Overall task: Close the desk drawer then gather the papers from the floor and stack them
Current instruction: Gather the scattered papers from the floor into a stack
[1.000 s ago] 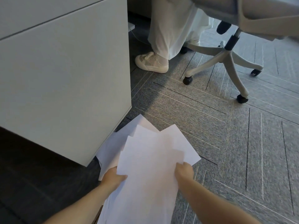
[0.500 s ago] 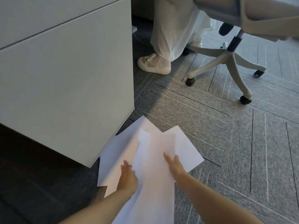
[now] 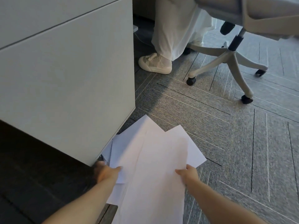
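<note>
Several white papers [image 3: 153,156] lie fanned and overlapping on the grey carpet beside the bottom corner of the white desk drawer unit [image 3: 64,78]. The drawer fronts sit flush, with only a thin seam showing. My left hand [image 3: 107,172] grips the left edge of the sheets close to the cabinet's lower corner. My right hand [image 3: 188,174] pinches the right edge of the top sheet. Part of the papers reaches under my arms toward the bottom of the view.
Another person's leg in white trousers and a white sneaker [image 3: 155,63] stand by the cabinet's far side. A grey office chair base [image 3: 229,60] on black casters sits at the upper right. Dark flooring runs under the cabinet at left.
My hands were flat on top of the sheets half a second ago. They have since slid outward and back to the papers' left and right edges and closed on them.
</note>
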{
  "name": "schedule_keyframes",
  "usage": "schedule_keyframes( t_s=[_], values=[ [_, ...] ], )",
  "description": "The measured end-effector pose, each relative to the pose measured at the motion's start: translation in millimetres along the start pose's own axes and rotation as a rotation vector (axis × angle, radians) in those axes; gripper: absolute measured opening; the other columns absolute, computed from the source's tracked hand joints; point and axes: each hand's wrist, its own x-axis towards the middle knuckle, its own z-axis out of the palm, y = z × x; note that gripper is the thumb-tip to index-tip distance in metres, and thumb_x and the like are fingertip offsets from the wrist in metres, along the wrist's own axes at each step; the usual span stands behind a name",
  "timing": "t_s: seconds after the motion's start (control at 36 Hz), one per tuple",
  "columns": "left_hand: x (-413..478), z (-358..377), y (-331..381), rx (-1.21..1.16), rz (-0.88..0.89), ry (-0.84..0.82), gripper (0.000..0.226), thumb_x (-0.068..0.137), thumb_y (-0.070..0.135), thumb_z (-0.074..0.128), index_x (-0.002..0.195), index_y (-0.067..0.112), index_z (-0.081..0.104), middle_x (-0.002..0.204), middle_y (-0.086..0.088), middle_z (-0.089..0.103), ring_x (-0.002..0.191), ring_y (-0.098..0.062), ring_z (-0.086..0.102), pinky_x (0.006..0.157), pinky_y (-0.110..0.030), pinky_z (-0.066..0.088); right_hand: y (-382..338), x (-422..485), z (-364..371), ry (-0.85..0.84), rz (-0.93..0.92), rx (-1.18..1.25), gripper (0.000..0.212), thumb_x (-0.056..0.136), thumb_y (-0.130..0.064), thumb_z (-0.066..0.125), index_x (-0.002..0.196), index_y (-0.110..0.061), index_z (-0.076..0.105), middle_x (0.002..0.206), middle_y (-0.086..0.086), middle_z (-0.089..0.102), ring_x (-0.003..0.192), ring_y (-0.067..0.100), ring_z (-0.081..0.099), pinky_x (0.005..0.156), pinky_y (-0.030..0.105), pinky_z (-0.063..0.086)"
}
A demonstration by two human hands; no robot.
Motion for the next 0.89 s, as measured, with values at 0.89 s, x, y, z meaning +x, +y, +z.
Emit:
schedule_keyframes(
  t_s=[0.89],
  values=[
    [-89,-19,117,-0.195,0.993,0.054,0.018,0.099,0.021,0.046,0.082,0.025,0.041,0.055,0.013,0.038,0.047,-0.007,0.04,0.045,-0.013,0.033,-37,4,-38,0.306,0.028,0.131,0.02,0.089,-0.005,0.062,0.107,0.002,0.064,0.089,0.013,0.061,0.095,0.035,0.062,0.082,0.038,0.046]
  ],
)
